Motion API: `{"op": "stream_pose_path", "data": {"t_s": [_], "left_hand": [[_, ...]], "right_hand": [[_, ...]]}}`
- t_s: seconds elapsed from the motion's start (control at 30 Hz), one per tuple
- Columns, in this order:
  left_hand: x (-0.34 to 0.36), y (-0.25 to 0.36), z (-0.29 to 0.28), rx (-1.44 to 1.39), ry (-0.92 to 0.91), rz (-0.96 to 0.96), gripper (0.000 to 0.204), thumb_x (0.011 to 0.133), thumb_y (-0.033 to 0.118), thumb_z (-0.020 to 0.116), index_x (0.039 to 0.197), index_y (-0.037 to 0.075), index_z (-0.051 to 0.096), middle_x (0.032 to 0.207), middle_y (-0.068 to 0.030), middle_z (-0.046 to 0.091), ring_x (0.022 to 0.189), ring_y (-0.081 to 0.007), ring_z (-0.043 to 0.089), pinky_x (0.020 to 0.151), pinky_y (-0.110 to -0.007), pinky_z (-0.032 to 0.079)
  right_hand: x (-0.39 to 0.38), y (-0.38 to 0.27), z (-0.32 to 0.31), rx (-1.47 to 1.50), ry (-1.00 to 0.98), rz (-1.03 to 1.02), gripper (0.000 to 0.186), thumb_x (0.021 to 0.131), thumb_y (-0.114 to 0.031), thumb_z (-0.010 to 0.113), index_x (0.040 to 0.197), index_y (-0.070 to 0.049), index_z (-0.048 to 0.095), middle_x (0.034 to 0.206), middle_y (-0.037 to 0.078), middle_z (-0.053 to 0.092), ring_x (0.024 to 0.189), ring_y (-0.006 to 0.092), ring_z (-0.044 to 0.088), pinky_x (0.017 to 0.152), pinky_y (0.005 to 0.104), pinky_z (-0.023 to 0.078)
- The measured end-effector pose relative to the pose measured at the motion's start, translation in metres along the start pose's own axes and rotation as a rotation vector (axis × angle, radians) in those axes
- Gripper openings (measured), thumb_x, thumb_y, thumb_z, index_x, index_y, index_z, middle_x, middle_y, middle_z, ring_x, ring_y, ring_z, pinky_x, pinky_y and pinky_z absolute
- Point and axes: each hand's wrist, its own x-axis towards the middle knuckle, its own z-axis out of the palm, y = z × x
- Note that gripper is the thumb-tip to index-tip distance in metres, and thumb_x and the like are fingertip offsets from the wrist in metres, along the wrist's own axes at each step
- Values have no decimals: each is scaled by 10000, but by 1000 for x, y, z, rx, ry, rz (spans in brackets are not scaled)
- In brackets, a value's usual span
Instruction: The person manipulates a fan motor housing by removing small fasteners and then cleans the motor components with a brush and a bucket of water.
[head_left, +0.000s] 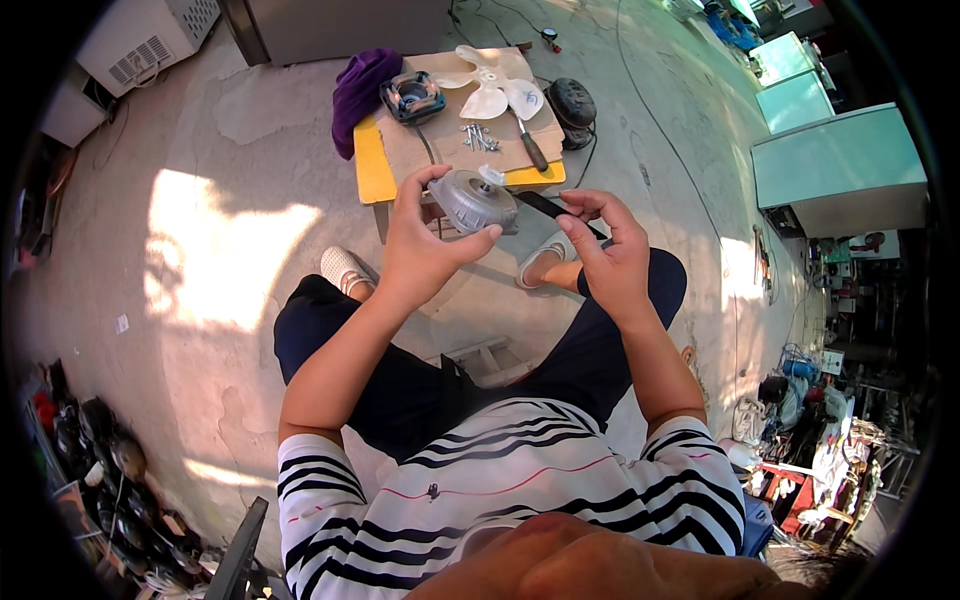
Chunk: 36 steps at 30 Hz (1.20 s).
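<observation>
My left hand [425,240] grips a round silver metal housing [467,200] with a shaft on top, by a small white piece [491,175]. My right hand [610,245] holds a flat black strip-like object [542,205] angled toward the housing's right side; whether its tip touches is unclear. Beyond them, a low yellow-edged table [372,172] carries cardboard [415,145], a white fan blade [485,80], a motor part with copper windings [412,98], several bolts [479,137] and a screwdriver [532,150].
A purple cloth [355,95] hangs at the table's left; a dark rounded object [572,105] with cables stands right of it. Appliances [830,160] line the right and upper left. Piles of parts [105,480] lie at lower left and right. A stool or frame [470,360] is between my legs.
</observation>
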Motion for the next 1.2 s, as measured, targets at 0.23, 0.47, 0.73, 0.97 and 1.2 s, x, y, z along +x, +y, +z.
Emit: {"op": "stream_pose_path", "data": {"t_s": [0.23, 0.47, 0.73, 0.97, 1.2], "left_hand": [[-7, 7, 4, 266, 79, 240, 778, 617, 243, 842, 1259, 27, 461, 1177, -127, 477, 1010, -244, 533, 888, -357, 463], [-5, 4, 3, 308, 110, 328, 791, 615, 243, 845, 1264, 7, 460, 1243, -128, 484, 1106, -230, 522, 904, -344, 455], [-6, 4, 2, 266, 58, 268, 803, 620, 250, 841, 1277, 2, 450, 1238, -133, 480, 1083, -224, 534, 925, -345, 449], [-6, 6, 2, 260, 45, 239, 816, 619, 266, 838, 1283, 1, 443, 1229, -140, 480, 1082, -229, 533, 935, -349, 442], [-6, 6, 2, 270, 31, 227, 818, 618, 266, 835, 1285, 2, 441, 1223, -141, 481, 1085, -230, 531, 938, -347, 441]], "right_hand": [[1, -1, 8, -517, 68, -581, 273, 729, -68, 758, 984, -157, 715, 850, -44, 652, 748, 142, 593, 871, 390, 363], [-1, -4, 12, -582, 91, -675, 297, 693, -63, 765, 967, -169, 722, 842, -64, 641, 737, 119, 578, 899, 388, 346], [0, -5, 10, -646, 120, -714, 283, 711, -88, 732, 981, -173, 729, 848, -79, 640, 746, 101, 576, 908, 378, 330], [0, -2, 9, -666, 130, -735, 274, 719, -107, 713, 983, -177, 730, 857, -80, 644, 749, 99, 580, 907, 375, 316], [-1, -1, 9, -679, 129, -746, 286, 710, -108, 689, 985, -176, 729, 865, -83, 644, 751, 96, 580, 905, 376, 311]]}}
